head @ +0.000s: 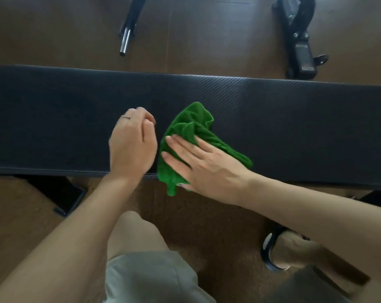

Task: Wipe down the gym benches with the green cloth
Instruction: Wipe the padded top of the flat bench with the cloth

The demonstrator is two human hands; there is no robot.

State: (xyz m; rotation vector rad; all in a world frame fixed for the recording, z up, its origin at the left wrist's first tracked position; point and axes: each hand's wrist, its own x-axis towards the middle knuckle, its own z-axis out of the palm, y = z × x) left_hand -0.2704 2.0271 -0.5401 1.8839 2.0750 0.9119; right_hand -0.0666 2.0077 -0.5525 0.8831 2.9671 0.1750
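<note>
Bench padding, long, black and finely ribbed with a carbon-weave texture, forms the surface (294,119) and runs across the whole width of the head view. Green microfibre cloth (186,127), crumpled into folds, lies on this surface near its front edge, roughly at mid-length; one corner of the cloth hangs over that front edge. Right hand (204,165) lies flat on the cloth with fingers straight and slightly spread, palm down, pressing the fabric against the padding; the fingertips point toward the left end of the surface. Left hand (132,143) sits just beside the cloth, on its left side, apart from it; its fingers are loosely curled with nothing between them, and a thin ring shows on one finger. Whether this hand touches the padding cannot be told.

Behind the surface, on the dark brown wooden floor (207,36), lies a black bar with a chrome steel end (125,38), to the far left of the cloth. A black metal equipment frame with bolts (299,40) stands on the floor behind the surface, to the far right of the cloth. A black metal bench foot (62,197) shows under the front edge, left of the cloth. In front of the surface the person's light khaki shorts (150,276) and one foot in a black sandal (272,248) are visible
</note>
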